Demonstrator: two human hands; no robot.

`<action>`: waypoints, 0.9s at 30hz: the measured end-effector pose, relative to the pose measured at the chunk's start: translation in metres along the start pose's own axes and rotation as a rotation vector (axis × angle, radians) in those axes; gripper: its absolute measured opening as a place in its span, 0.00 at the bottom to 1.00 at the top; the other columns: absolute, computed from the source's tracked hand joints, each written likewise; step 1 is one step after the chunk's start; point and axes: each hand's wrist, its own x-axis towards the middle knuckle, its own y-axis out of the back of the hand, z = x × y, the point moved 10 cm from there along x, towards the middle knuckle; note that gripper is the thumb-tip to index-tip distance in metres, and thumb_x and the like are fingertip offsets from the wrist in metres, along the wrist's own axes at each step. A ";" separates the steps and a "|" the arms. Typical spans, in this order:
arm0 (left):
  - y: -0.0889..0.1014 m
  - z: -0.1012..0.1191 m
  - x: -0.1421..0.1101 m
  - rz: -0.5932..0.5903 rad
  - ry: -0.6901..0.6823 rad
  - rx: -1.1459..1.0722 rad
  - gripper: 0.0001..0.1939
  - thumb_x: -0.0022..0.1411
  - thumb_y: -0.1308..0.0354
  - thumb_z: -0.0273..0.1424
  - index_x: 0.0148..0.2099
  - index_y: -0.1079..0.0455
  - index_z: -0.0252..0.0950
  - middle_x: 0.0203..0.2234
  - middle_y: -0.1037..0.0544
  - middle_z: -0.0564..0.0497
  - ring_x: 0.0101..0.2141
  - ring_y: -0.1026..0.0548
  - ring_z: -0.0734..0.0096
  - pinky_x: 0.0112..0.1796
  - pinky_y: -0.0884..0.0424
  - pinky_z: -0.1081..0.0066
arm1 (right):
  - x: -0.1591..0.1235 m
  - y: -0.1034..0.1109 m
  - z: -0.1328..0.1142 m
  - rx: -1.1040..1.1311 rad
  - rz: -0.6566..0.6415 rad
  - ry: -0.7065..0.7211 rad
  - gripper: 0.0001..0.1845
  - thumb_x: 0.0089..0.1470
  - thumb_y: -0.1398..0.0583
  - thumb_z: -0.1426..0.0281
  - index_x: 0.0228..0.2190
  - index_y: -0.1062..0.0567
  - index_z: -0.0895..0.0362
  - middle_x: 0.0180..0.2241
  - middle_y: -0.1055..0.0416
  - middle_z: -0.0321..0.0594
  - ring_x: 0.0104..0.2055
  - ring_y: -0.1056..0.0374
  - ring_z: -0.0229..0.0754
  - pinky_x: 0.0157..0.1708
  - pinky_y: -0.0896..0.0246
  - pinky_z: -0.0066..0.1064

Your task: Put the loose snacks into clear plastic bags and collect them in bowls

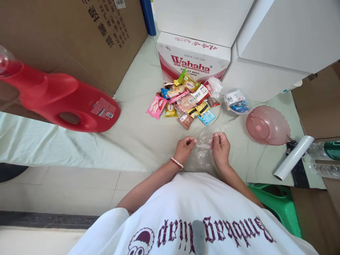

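My left hand (185, 147) and my right hand (220, 146) are both pinched shut on the top edge of a clear plastic bag (203, 150), which they hold between them just above the pale cloth (138, 138). The bag hangs down towards my white shirt. A pile of several small snack packets (186, 101) lies on the cloth just beyond my hands. A beaded bracelet is on my left wrist.
A big red jug (63, 101) lies on its side at left. A Wahaha carton (192, 58) and white boxes stand behind the snacks. To the right are a clear bowl of packets (237, 101), an upturned pink bowl (267, 124), a film roll (293, 157) and a green stool (276, 202).
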 end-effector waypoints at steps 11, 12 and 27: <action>0.050 0.006 -0.009 0.120 -0.011 -0.227 0.22 0.61 0.39 0.52 0.38 0.41 0.41 0.37 0.26 0.53 0.34 0.25 0.73 0.37 0.26 0.71 | 0.014 0.025 0.032 0.088 0.032 -0.161 0.17 0.61 0.42 0.50 0.34 0.34 0.51 0.23 0.36 0.30 0.20 0.44 0.37 0.19 0.47 0.31; 0.057 0.009 -0.012 0.139 -0.012 -0.220 0.22 0.62 0.41 0.53 0.39 0.42 0.41 0.37 0.26 0.54 0.30 0.25 0.75 0.33 0.27 0.72 | 0.016 0.027 0.038 0.102 0.022 -0.188 0.18 0.60 0.42 0.50 0.34 0.34 0.51 0.22 0.36 0.29 0.19 0.45 0.37 0.18 0.48 0.31; 0.112 0.023 -0.021 0.408 -0.078 0.908 0.28 0.61 0.38 0.39 0.60 0.38 0.35 0.43 0.20 0.40 0.46 0.22 0.50 0.48 0.29 0.53 | 0.010 0.000 0.073 -0.103 -0.250 -0.203 0.17 0.61 0.43 0.52 0.32 0.30 0.53 0.19 0.34 0.28 0.18 0.41 0.37 0.20 0.45 0.29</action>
